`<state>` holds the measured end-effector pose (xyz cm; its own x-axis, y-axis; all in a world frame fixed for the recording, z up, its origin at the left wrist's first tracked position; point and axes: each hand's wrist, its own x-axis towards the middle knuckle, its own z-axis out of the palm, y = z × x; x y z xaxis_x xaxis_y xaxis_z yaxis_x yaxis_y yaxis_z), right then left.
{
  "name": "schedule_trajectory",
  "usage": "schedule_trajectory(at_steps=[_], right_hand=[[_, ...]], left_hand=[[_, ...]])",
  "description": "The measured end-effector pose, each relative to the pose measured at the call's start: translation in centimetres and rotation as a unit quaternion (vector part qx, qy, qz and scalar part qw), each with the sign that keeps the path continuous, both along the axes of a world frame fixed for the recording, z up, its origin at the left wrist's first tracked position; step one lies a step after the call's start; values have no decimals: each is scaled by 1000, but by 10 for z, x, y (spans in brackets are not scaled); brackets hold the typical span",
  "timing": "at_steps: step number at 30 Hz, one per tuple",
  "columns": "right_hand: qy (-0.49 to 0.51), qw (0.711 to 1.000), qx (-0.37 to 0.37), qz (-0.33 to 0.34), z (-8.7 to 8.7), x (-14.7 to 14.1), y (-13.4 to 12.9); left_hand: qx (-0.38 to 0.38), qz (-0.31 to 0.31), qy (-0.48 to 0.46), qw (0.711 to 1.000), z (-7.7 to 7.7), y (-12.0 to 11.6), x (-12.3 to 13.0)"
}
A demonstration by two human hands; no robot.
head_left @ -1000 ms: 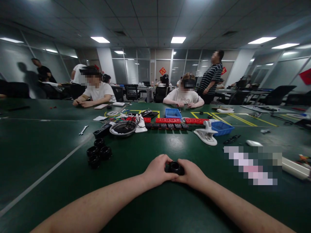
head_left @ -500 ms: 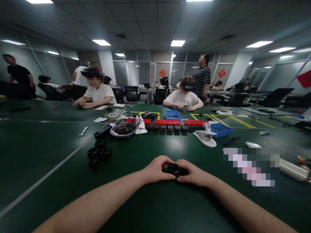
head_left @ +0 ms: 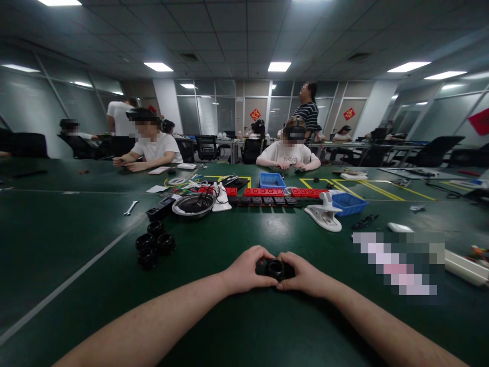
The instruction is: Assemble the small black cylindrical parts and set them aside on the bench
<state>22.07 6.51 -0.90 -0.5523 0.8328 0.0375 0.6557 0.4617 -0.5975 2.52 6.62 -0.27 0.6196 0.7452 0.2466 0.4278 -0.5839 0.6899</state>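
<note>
My left hand [head_left: 248,269] and my right hand [head_left: 303,273] meet at the middle of the green table. Between them sits a glossy black ring-shaped wheel [head_left: 274,269] with a hole in its centre. Both hands curve around it from opposite sides, thumbs at the near side and fingers at the far side. The fingers partly hide its edges. To the left, several similar black wheels [head_left: 165,244] stand close together in a cluster.
Beyond my hands are a metal bowl [head_left: 194,205], a white clamp stand [head_left: 324,214], red power strips [head_left: 264,192] and a blue bin [head_left: 349,204]. A wrench [head_left: 131,208] lies at left. Across the table sit co-workers [head_left: 288,153].
My hands stay around the black wheel, with the right fingers slightly closer to it. In the background, the striped-shirt person shifts left and a person in black at far left leaves view.
</note>
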Motion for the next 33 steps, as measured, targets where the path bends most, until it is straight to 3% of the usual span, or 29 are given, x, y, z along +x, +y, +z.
schedule_trajectory(at_steps=[5,9,15,21,26,33], right_hand=[[-97,985,110,-91,-3,-14,-9],[-113,978,153,-81,1,-17,-13],[-9,998,58,34,6,-5,-9],[32,992,-47,115,13,5,1],[33,992,-49,109,12,6,2],[-5,1000,-11,23,5,0,-3]], left_hand=[[-7,50,-7,999,-6,0,3],[-7,46,-12,999,-6,2,3],[-25,-20,-23,999,-5,7,-1],[-45,-31,-26,998,-7,8,-2],[-48,-24,-14,998,-7,8,-1],[-49,-13,-6,999,-1,1,1]])
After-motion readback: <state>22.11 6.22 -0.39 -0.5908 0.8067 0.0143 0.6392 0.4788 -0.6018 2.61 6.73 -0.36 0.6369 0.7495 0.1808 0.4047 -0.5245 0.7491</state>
